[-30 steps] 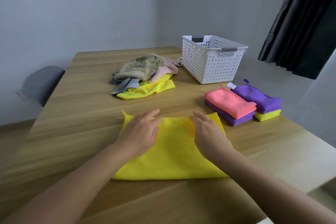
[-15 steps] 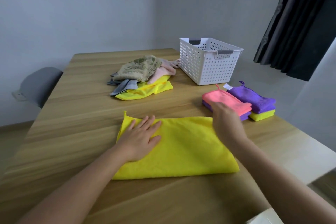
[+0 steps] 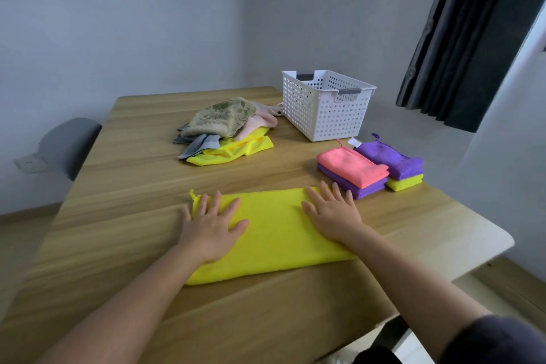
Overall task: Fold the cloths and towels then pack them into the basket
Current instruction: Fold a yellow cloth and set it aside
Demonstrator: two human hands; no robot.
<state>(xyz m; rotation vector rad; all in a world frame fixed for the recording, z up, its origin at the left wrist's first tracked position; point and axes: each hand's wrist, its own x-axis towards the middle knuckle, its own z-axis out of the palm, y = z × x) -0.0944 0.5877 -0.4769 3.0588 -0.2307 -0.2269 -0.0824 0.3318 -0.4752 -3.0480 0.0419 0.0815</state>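
This looks like a room in a home, perhaps a dining room. A wooden table (image 3: 118, 216) stands near plain pale walls (image 3: 147, 23), a grey chair (image 3: 69, 143) is at its left side, and a dark curtain (image 3: 461, 38) hangs at the right. On the table are household things: a white plastic basket (image 3: 325, 118) with holes, a loose pile of cloths (image 3: 224, 124) and small stacks of folded cloths (image 3: 354, 167).
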